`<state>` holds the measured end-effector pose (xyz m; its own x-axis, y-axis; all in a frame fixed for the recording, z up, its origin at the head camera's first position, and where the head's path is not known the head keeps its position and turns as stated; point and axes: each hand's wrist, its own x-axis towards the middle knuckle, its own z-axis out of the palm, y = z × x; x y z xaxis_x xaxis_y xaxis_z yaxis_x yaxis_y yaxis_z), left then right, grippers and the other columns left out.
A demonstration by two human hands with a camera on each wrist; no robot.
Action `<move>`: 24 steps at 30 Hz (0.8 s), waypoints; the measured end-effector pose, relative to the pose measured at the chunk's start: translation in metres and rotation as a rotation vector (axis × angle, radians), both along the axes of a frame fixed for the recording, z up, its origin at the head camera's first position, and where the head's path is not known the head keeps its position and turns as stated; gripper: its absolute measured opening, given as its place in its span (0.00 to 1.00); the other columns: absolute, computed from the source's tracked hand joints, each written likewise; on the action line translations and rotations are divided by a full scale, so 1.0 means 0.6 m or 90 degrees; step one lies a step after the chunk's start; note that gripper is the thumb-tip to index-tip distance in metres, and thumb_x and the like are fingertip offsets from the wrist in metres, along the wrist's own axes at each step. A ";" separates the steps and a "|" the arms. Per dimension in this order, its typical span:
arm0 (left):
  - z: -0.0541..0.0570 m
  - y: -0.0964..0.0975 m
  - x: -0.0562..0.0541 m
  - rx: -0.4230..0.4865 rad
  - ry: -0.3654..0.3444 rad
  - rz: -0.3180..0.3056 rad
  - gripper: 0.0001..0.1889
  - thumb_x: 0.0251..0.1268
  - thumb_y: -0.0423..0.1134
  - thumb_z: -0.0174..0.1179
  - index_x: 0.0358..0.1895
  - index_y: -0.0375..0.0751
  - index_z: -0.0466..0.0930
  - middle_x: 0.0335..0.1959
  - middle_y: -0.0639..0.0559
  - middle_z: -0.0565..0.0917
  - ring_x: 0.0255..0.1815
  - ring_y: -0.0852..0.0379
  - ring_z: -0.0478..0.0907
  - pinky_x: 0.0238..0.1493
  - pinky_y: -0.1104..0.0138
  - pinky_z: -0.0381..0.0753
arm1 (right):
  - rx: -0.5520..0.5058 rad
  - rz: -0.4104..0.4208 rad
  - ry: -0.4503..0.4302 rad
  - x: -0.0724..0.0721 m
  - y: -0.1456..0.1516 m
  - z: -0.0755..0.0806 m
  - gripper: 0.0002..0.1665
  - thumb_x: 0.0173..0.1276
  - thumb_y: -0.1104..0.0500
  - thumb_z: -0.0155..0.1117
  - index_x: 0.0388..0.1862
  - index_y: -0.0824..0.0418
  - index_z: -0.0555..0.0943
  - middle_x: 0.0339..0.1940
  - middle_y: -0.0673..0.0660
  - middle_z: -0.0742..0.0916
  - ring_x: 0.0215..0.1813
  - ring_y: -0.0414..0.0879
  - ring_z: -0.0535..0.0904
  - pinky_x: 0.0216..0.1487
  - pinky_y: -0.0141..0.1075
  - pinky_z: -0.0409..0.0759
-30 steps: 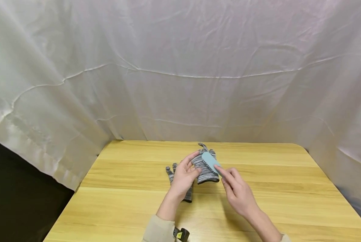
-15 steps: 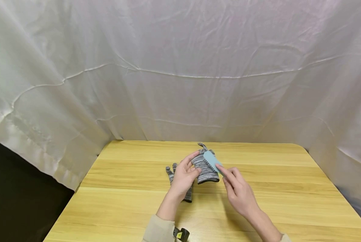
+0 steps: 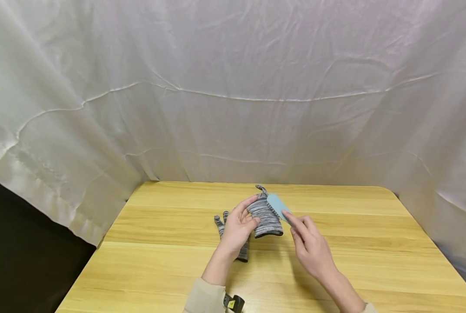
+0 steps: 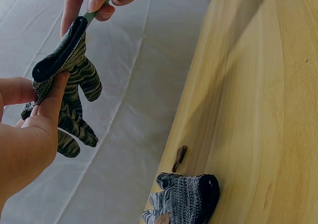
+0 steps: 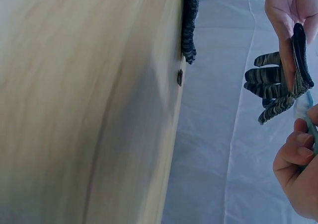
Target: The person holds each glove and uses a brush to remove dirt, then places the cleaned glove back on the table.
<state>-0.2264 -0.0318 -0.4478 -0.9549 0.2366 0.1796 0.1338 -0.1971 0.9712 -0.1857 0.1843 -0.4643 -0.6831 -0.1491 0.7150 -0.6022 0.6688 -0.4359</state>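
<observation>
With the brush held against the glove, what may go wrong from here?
The left hand grips the raised glove at one side, so a strong stroke might pull it loose. The brush sits at the glove's opposite edge, so it may slip off.

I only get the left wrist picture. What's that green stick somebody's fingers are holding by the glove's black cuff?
Observer: It belongs to a pale blue brush; the head view shows its row of bristles against the held glove.

Child: How's the brush being held? I can't see the top of it.

Observer: From the head view, the right hand has its index finger stretched out along the back of it.

Child: And what colour is the sleeve on the left arm?

Observer: The left sleeve is beige, down at the bottom of the head view.
</observation>
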 end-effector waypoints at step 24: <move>0.000 0.010 0.002 -0.014 -0.024 -0.001 0.33 0.68 0.21 0.57 0.75 0.44 0.71 0.82 0.40 0.60 0.23 0.66 0.65 0.28 0.76 0.73 | -0.059 -0.054 -0.077 -0.002 0.018 0.006 0.31 0.75 0.71 0.60 0.74 0.54 0.77 0.43 0.55 0.80 0.33 0.37 0.68 0.30 0.32 0.69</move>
